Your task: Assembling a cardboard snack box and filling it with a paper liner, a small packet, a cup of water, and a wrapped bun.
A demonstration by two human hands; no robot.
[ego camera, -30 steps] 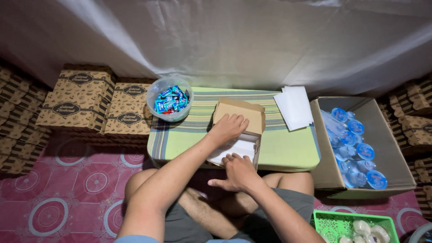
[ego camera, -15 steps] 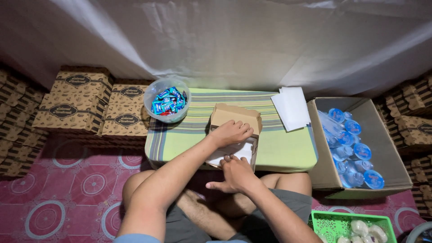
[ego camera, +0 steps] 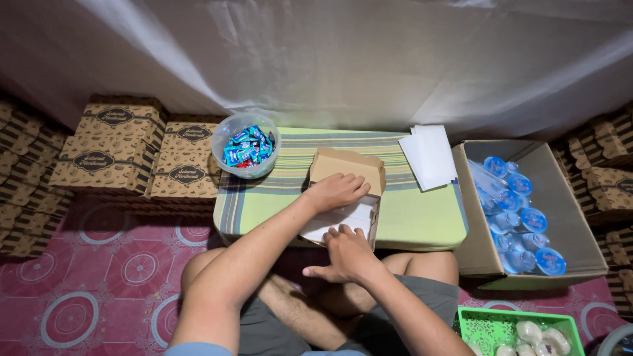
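Open brown cardboard box observed on the striped green cushion-table, at its near edge — lid tipped back, white paper lining showing inside. Left hand laid flat over the box's opening, fingers loosely spread, grasping nothing. Right hand at the near rim — fingertips pressed on the lining, not clenched. Bowl of blue-wrapped sweets noted just left of the box.

One open cardboard box on the table, one clear bowl of candy, one big carton of water cups, one green basket, two hands. Printed boxes: too many to count.
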